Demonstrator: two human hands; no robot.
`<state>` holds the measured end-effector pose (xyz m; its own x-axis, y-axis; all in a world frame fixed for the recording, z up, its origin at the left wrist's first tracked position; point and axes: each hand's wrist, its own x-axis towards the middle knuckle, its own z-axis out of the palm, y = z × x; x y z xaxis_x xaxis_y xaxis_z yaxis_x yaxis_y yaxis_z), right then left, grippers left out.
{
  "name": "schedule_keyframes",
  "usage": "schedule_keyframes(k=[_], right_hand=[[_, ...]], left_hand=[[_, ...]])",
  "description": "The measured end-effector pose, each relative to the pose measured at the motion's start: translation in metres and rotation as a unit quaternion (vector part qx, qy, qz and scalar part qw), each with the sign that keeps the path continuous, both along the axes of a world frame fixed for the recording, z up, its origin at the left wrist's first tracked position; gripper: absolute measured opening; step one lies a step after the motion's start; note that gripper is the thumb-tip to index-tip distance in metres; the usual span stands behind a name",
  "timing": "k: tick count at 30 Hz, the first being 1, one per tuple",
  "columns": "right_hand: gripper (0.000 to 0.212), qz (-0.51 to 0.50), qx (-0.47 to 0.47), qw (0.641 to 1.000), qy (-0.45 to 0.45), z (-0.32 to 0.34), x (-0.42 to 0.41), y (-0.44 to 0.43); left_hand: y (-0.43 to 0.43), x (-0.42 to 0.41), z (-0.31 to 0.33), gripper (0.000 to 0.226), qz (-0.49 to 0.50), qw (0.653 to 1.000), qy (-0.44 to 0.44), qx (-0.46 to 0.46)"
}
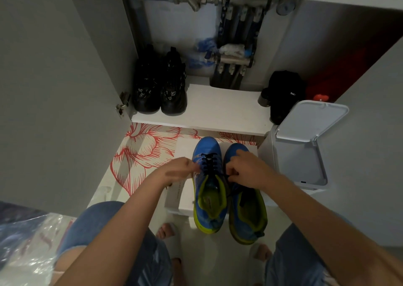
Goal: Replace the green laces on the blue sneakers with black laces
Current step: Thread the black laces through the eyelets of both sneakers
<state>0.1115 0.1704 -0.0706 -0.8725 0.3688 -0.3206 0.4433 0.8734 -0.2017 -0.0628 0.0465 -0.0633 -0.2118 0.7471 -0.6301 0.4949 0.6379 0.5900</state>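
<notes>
Low white box (185, 198) under blue sneakers (209, 211), left grip (181, 170) and right grip (246, 170) pinching black lace (208, 160).

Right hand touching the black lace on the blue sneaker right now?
Touching. Head view: the right hand pinches the black lace between curled fingers, beside the top eyelets of the blue sneaker.

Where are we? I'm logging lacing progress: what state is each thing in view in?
left sneaker: black lace crossed through the front eyelets.
right sneaker: lacing hidden by the hand.
right hand: fingers pinch the black lace.
left hand: fingers curled at the left sneaker's edge; grip unclear.
bin lid: open.
cupboard door: open.
</notes>
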Motion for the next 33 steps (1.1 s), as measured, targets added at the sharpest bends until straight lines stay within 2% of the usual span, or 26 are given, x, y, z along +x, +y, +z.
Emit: schedule_keyframes(k=[2, 5, 6, 8, 12, 16, 18, 21, 23, 25, 29, 33], right_hand=[[0.016, -0.024, -0.046, 0.998, 0.018, 0.007, 0.002, 0.006], [0.012, -0.096, -0.163, 0.981, 0.047, 0.014, 0.0, 0.011], [0.01, -0.106, -0.18, 0.976, 0.053, 0.015, -0.002, 0.011], [0.012, -0.129, -0.207, 0.965, 0.093, 0.015, -0.009, 0.009], [0.016, -0.225, -0.312, 0.9, 0.204, 0.013, -0.023, -0.002], [0.022, -0.286, -0.346, 0.858, 0.249, 0.009, -0.035, -0.007], [0.023, -0.312, -0.345, 0.843, 0.271, 0.007, -0.038, -0.006], [0.021, -0.299, -0.322, 0.86, 0.259, 0.005, -0.04, -0.005], [0.023, -0.288, -0.34, 0.857, 0.258, 0.006, -0.04, -0.004], [0.024, -0.277, -0.341, 0.854, 0.278, 0.007, -0.04, -0.002], [0.024, -0.179, -0.28, 0.918, 0.217, 0.006, -0.03, 0.008], [0.018, -0.135, -0.286, 0.932, 0.179, 0.005, -0.028, 0.012]], left_hand=[[0.003, -0.001, 0.003, 0.041, 0.133, 0.979, -0.144, 0.048], [0.008, 0.011, 0.006, 0.034, 0.288, 0.898, -0.314, 0.112], [0.009, 0.015, 0.006, 0.03, 0.317, 0.873, -0.345, 0.136], [0.011, 0.021, 0.003, 0.026, 0.329, 0.855, -0.365, 0.167], [0.014, 0.037, -0.002, 0.023, 0.288, 0.888, -0.316, 0.171], [0.019, 0.036, -0.008, 0.027, 0.187, 0.945, -0.219, 0.156], [0.022, 0.032, -0.01, 0.015, 0.136, 0.959, -0.209, 0.133], [0.024, 0.031, -0.017, 0.02, 0.091, 0.974, -0.153, 0.139], [0.022, 0.031, -0.02, 0.012, 0.137, 0.962, -0.166, 0.17], [0.022, 0.031, -0.021, 0.016, 0.177, 0.947, -0.196, 0.185], [0.023, 0.031, -0.019, 0.024, 0.194, 0.944, -0.2, 0.175], [0.023, 0.03, -0.019, 0.026, 0.154, 0.953, -0.206, 0.158]])
